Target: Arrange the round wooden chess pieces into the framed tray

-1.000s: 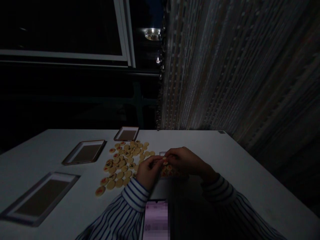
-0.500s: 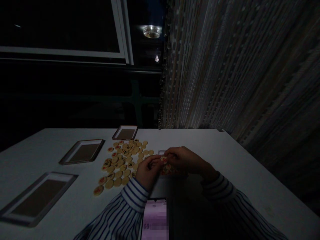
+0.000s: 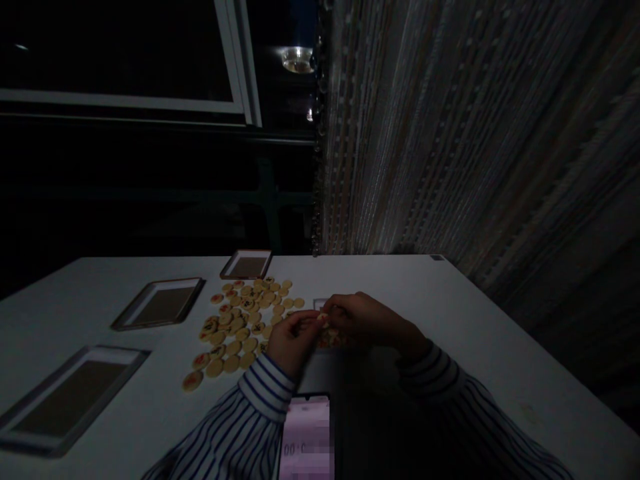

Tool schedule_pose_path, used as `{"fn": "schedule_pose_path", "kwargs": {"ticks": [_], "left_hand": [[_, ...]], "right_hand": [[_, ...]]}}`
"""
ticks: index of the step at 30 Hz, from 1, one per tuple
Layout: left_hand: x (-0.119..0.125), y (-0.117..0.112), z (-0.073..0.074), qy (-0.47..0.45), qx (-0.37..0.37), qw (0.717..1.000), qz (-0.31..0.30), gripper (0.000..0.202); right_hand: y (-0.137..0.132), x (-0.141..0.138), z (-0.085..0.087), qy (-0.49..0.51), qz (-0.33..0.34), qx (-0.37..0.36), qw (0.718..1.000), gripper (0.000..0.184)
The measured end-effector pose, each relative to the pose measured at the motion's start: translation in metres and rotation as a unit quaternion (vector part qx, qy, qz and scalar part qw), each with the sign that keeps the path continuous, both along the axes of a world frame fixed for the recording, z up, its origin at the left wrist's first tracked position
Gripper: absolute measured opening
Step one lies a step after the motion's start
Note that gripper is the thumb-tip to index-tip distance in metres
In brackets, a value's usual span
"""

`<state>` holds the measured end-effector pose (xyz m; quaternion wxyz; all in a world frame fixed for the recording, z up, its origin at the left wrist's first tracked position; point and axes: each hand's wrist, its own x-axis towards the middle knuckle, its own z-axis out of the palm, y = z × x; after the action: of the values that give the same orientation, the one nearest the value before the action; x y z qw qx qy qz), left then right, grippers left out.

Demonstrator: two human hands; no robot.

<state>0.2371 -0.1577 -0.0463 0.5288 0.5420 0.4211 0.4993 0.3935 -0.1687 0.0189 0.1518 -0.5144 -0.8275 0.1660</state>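
Note:
My left hand (image 3: pixel 291 341) and my right hand (image 3: pixel 373 321) meet over a tray (image 3: pixel 319 304), fingertips close together. Between them is a small round Chinese chess piece (image 3: pixel 323 318), pinched by the left thumb and fingers, with the right fingers closed on its other side. Below, more chess pieces (image 3: pixel 333 339) with red markings sit in the tray, partly hidden by the hands and dim in shadow. Left of my hands, a loose spread of round wooden pieces (image 3: pixel 233 348), some with red or black characters, lies on the white table (image 3: pixel 425 287).
Three shallow framed trays stand along the left: a near one (image 3: pixel 73 397), a middle one (image 3: pixel 159 303) and a far one (image 3: pixel 246 264). A phone with a lit pink screen (image 3: pixel 306 427) lies near my forearms. A bead-string curtain (image 3: pixel 400 133) hangs beyond the table at right.
The whole view has shifted slightly, so everything sits a little further left. Both hands stay together over the tray, and the piece between them has turned a little.

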Motion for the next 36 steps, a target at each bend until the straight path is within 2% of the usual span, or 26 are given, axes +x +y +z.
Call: {"fn": "schedule_pose_path", "kwargs": {"ticks": [10, 15, 24, 31, 36], "left_hand": [[-0.001, 0.002, -0.002, -0.042, -0.047, 0.998, 0.003, 0.031], [-0.003, 0.003, -0.003, -0.032, -0.037, 0.999, 0.008, 0.029], [-0.004, 0.003, -0.002, -0.010, -0.012, 1.000, 0.004, 0.025], [-0.006, 0.005, -0.010, 0.074, 0.063, 0.995, 0.035, 0.021], [-0.007, 0.006, -0.017, 0.131, 0.103, 0.986, 0.027, 0.022]], "right_hand": [[0.000, -0.004, -0.002, -0.096, 0.029, 0.063, 0.993, 0.028], [0.000, -0.007, -0.003, -0.109, 0.058, 0.113, 0.986, 0.025], [-0.001, -0.005, -0.001, -0.131, 0.057, 0.121, 0.982, 0.023], [-0.004, 0.000, 0.006, -0.173, 0.037, 0.117, 0.977, 0.026], [-0.005, 0.008, 0.009, -0.211, 0.011, 0.092, 0.973, 0.024]]}}
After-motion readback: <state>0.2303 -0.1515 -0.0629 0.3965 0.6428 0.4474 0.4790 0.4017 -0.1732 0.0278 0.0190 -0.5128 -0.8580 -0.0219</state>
